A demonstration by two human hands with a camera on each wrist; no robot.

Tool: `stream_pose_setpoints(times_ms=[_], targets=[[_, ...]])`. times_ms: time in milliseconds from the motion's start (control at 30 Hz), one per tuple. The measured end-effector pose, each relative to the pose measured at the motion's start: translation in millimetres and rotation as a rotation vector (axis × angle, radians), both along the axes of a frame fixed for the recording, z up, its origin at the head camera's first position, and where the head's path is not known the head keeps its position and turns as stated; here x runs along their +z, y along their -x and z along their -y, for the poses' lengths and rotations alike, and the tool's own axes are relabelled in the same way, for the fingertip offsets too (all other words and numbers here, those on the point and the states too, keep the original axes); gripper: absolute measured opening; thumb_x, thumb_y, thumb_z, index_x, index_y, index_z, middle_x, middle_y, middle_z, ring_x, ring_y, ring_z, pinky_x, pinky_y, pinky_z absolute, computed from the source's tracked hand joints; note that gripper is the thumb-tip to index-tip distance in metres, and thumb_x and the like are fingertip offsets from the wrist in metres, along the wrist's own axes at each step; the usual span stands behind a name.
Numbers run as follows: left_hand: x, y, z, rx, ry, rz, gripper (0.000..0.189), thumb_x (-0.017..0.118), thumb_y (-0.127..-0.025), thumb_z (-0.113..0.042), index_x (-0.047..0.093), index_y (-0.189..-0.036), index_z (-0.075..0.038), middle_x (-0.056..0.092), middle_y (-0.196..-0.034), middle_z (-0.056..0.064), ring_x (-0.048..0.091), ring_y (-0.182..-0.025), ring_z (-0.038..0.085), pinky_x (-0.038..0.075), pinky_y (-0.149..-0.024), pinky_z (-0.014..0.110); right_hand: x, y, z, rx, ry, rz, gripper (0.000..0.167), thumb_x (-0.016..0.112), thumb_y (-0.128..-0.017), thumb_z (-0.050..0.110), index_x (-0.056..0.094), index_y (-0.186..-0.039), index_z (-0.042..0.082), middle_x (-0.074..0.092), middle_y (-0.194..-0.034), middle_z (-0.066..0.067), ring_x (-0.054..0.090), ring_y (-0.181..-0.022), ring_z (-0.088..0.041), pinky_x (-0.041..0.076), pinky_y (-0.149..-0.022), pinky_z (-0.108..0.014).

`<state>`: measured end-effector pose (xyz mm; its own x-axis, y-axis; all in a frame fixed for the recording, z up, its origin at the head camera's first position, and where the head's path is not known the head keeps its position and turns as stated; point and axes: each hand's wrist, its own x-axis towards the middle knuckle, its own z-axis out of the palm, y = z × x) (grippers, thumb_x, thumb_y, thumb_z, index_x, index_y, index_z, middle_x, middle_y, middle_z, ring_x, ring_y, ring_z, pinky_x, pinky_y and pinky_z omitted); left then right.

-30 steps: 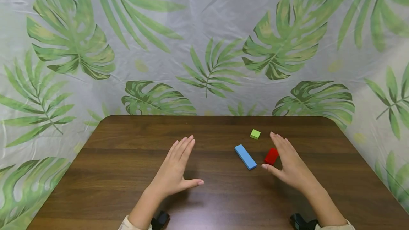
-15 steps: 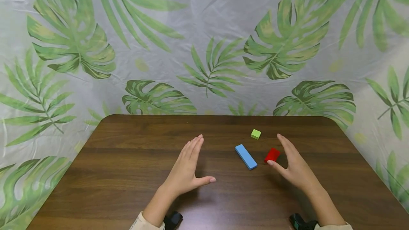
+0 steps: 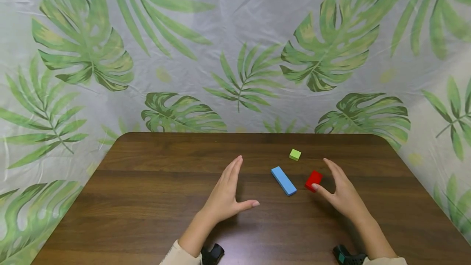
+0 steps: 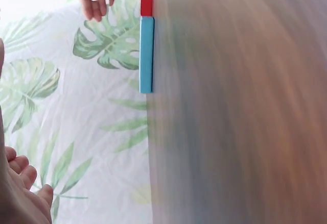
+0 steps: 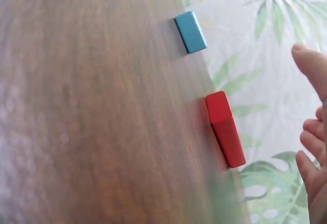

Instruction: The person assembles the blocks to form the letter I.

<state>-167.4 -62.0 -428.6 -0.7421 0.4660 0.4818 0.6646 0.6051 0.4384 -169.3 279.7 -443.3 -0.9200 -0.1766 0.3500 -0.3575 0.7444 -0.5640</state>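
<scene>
We have 2 bare hands over the dark brown wood-grain table [image 3: 128,207]. The left hand [image 3: 222,197] has its fingers stretched straight and thumb spread wide, just left of a long blue rectangular block [image 3: 283,181], and we see a gap between the 2. Over to the right hand [image 3: 340,191]: fingers extended, thumb out in a wide C, right beside a short red rectangular block [image 3: 314,176]. In the head view its thumb tip overlaps the red block's near edge, but our right wrist view has the hand clear of it. Both blocks lie on the tabletop, blue left of red, slanting opposite ways, a gap between them. Further back sits a small lime-green square block [image 3: 295,154]. We spot 2 black wrist devices [image 3: 213,254] by the cream sleeves [image 3: 182,257], and behind everything, a pale grey sheet printed with green leaves [image 3: 254,19].
</scene>
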Motion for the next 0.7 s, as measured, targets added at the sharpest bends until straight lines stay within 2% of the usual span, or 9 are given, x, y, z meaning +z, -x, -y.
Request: stream_pose_setpoints(times_ms=[200, 500, 700], targets=[[-5.1, 2.5, -10.4, 0.008, -0.02, 0.071, 0.107, 0.061, -0.071, -0.062, 0.001, -0.145, -0.013, 0.011, -0.148, 0.007, 0.014, -0.133, 0.021, 0.027, -0.1, 0.045, -7.8, 2.2, -4.1, -0.022, 0.002, 0.002, 0.083, 0.071, -0.078, 0.031, 0.023, -0.142, 0.011, 0.03, -0.137, -0.022, 0.032, -0.119, -0.045, 0.03, -0.085, -0.064], [-13.5, 6.9, -26.4, 0.015, -0.058, 0.146, 0.109, 0.067, -0.069, -0.058, 0.001, -0.145, -0.014, 0.012, -0.148, 0.006, 0.017, -0.132, 0.023, 0.029, -0.098, 0.046, -17.1, 4.6, -8.0, -0.029, -0.001, 0.029, 0.081, 0.071, -0.077, 0.033, 0.028, -0.14, 0.006, 0.034, -0.133, -0.024, 0.035, -0.116, -0.045, 0.031, -0.083, -0.064], [-22.5, 9.9, -37.2, 0.02, -0.088, 0.228, 0.109, 0.068, -0.069, -0.056, 0.0, -0.145, -0.017, 0.009, -0.148, 0.001, 0.014, -0.133, 0.021, 0.028, -0.099, 0.046, -20.7, 4.6, -9.1, -0.017, -0.003, 0.046, 0.079, 0.071, -0.077, 0.033, 0.03, -0.136, -0.001, 0.037, -0.13, -0.026, 0.038, -0.113, -0.045, 0.033, -0.083, -0.062]])
